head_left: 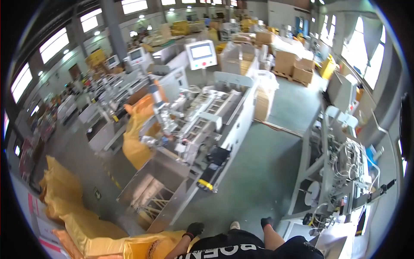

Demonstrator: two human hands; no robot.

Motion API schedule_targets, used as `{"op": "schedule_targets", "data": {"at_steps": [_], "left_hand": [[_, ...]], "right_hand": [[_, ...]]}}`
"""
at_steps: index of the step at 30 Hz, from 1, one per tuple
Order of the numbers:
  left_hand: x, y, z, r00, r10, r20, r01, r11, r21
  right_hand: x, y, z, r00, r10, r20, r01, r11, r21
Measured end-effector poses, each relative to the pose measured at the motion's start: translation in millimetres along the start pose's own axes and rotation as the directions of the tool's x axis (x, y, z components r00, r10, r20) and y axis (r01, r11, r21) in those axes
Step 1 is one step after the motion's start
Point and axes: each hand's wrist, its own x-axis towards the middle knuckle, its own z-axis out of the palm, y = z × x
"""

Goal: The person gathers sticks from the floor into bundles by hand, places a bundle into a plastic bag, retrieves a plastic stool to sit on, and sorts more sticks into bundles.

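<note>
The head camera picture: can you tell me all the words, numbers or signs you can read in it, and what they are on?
"BOEN" - white letters, seen upside down and cut off by the frame edge, on the person's black shirt.
Control panel screen on the machine: lit, but too blurred to read.
Small sign on the floor: too small to read.
Cardboard boxes: no print can be made out.

A long grey metal packing machine (202,129) runs away ahead, its open steel hopper (151,194) at the near end. Yellow woven sacks (82,224) lie piled left of it; brown cardboard boxes (297,64) stand far behind.
</note>
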Motion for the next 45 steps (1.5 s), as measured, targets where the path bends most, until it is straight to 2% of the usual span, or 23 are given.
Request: {"op": "schedule_targets", "data": {"at_steps": [3,5,6,9,10,11,12,14,18,19,20,21,22,23,25,29,31,32,34,35,37,39,45], "left_hand": [[73,-24,28,0.990,0.121,0.073,-0.136,0.958,0.251],[124,-21,39,0.879,0.394,0.269,-0.416,0.359,0.835],[151,-5,39,0.869,0.399,0.291,-0.436,0.342,0.832],[215,51,38,0.816,0.388,0.428,-0.574,0.462,0.676],[231,83,38,0.889,0.268,0.371,-0.362,0.907,0.212],[239,123,36,0.909,0.110,0.403,0.035,0.941,-0.336],[248,157,38,0.900,0.116,0.419,0.035,0.942,-0.334],[273,214,42,0.964,-0.148,0.223,0.249,0.803,-0.541],[354,247,47,0.955,-0.193,0.225,0.291,0.755,-0.587],[379,238,47,0.959,-0.189,0.211,0.281,0.737,-0.615],[411,229,48,0.975,0.180,0.128,-0.196,0.972,0.127],[434,228,48,0.845,0.432,0.314,-0.493,0.403,0.771],[450,241,47,0.902,0.323,0.286,-0.425,0.553,0.717],[468,257,44,0.908,0.327,0.261,-0.410,0.570,0.712],[506,292,35,0.877,0.213,0.431,-0.457,0.648,0.609],[591,350,34,0.820,0.369,0.438,-0.572,0.550,0.608],[653,363,44,0.901,0.230,0.367,-0.302,0.941,0.153],[676,379,45,0.911,0.192,0.364,-0.175,0.981,-0.081],[702,430,44,0.944,0.014,0.331,0.167,0.843,-0.511],[697,479,42,0.936,-0.137,0.323,0.332,0.650,-0.684],[699,556,45,0.918,-0.354,0.178,0.363,0.572,-0.736],[737,555,57,0.939,-0.287,0.187,0.330,0.608,-0.722],[786,688,74,0.935,-0.337,0.110,0.311,0.629,-0.713]], "right_hand": [[36,-22,-37,0.998,0.028,-0.062,-0.023,0.997,0.079],[69,-36,-53,0.998,-0.022,-0.056,0.026,0.997,0.070],[80,-38,-56,0.998,0.000,-0.064,0.005,0.997,0.083],[91,-57,-65,0.992,0.089,-0.087,-0.065,0.967,0.245],[87,-69,-78,0.988,0.094,-0.121,-0.068,0.976,0.205],[107,-61,-55,0.997,0.056,-0.057,-0.046,0.986,0.163],[125,-53,-34,1.000,0.019,0.007,-0.020,0.993,0.121],[142,-56,-35,0.987,0.056,0.150,-0.059,0.998,0.014],[249,-28,-21,0.919,0.049,0.392,-0.035,0.999,-0.041],[235,-61,-81,0.950,0.055,0.308,-0.047,0.998,-0.035],[325,6,-9,0.882,-0.348,0.316,0.440,0.849,-0.294],[323,-20,-71,0.811,-0.446,0.378,0.576,0.721,-0.385],[337,-28,-96,0.824,-0.405,0.396,0.566,0.614,-0.550],[354,-30,-115,0.893,-0.360,0.271,0.447,0.787,-0.426],[434,-52,-112,0.877,-0.441,0.190,0.477,0.761,-0.439],[531,-119,-104,0.865,-0.482,0.135,0.489,0.756,-0.435],[567,-158,-124,0.861,-0.497,0.110,0.491,0.755,-0.435],[584,-174,-135,0.857,-0.506,0.100,0.494,0.752,-0.436],[615,-193,-153,0.852,-0.517,0.087,0.498,0.747,-0.440],[631,-192,-157,0.851,-0.518,0.086,0.499,0.745,-0.443],[675,-178,-174,0.847,-0.526,0.077,0.498,0.734,-0.462],[717,-178,-190,0.839,-0.541,0.061,0.502,0.726,-0.470],[918,-222,-186,0.804,-0.595,-0.003,0.530,0.719,-0.450]]}}
